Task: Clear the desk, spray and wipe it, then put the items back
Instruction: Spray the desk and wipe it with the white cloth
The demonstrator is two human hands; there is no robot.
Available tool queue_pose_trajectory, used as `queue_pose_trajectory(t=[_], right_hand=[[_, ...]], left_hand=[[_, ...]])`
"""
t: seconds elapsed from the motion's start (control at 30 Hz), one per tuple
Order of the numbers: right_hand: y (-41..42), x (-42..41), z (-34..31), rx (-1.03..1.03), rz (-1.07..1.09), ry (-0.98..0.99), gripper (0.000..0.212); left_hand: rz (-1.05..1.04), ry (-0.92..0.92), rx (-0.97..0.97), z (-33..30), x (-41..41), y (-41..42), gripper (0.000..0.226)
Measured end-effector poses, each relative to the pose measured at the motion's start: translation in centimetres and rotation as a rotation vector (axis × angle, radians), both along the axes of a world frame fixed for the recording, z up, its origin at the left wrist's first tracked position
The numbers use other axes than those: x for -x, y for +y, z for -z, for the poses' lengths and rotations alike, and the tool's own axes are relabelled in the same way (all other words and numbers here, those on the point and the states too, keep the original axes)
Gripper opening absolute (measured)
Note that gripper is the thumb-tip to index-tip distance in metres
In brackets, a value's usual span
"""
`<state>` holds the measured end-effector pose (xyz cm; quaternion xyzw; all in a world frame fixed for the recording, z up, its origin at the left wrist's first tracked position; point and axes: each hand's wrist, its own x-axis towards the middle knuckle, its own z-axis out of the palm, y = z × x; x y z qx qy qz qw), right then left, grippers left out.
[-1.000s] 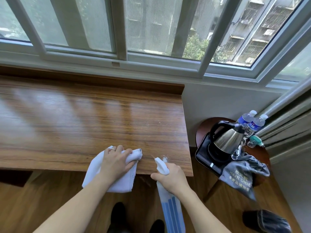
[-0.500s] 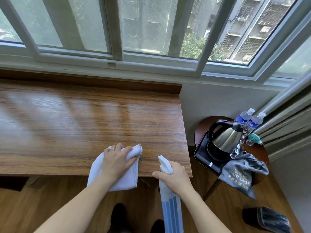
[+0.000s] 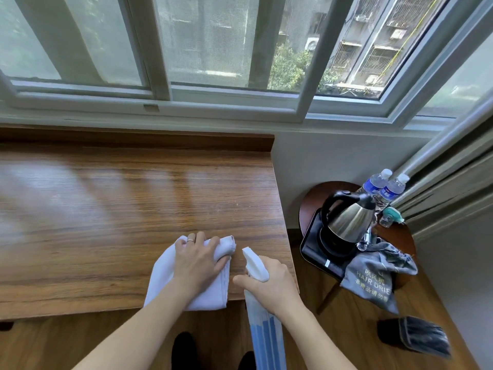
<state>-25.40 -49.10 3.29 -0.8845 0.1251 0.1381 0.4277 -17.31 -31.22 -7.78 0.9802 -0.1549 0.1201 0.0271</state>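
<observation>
The wooden desk (image 3: 120,209) lies bare under the window. At its near right edge my left hand (image 3: 198,261) presses on a white cloth (image 3: 210,295), fingers bunching the cloth's far end; part of the cloth hangs over the desk's front edge. Just to the right, my right hand (image 3: 272,283) grips a white and blue spray bottle (image 3: 262,324) by its neck, the white nozzle pointing away over the desk's right front corner.
A round side table (image 3: 400,236) to the right carries a black tray, a steel kettle (image 3: 349,220), two water bottles (image 3: 384,189), a small glass and a grey hair-dryer bag (image 3: 373,276). A dark bin (image 3: 418,337) stands on the floor at the lower right.
My left hand has pushed the cloth slightly further onto the desk. The spray bottle stays held at the desk's right front corner, and the spray mist seen one second ago is gone.
</observation>
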Motion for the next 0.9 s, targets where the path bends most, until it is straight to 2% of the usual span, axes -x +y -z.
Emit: queue_pose_trajectory(t=[0.27,0.53,0.7,0.8,0.9], right_hand=[[0.6,-1.1,0.2,0.033,0.075,0.015,0.043],[0.9,-2.4,-0.5,-0.034,0.051,0.002,0.033],[0.8,-3.0,-1.1,-0.063,0.062,0.007,0.028],[0.7,-3.6,-1.2,-0.055,0.072,-0.014,0.034],[0.4,-4.2,-1.3,-0.077,0.083,-0.038,0.029]], left_hand=[[-0.026,0.019,-0.018,-0.6,-5.5,-0.7,0.053],[0.041,0.015,0.051,0.0,-2.1,-0.1,0.045],[0.098,-0.021,0.107,1.4,1.3,0.8,0.054],[0.077,-0.011,0.072,1.1,1.3,1.0,0.054],[0.036,0.02,0.069,0.2,0.2,0.3,0.051]])
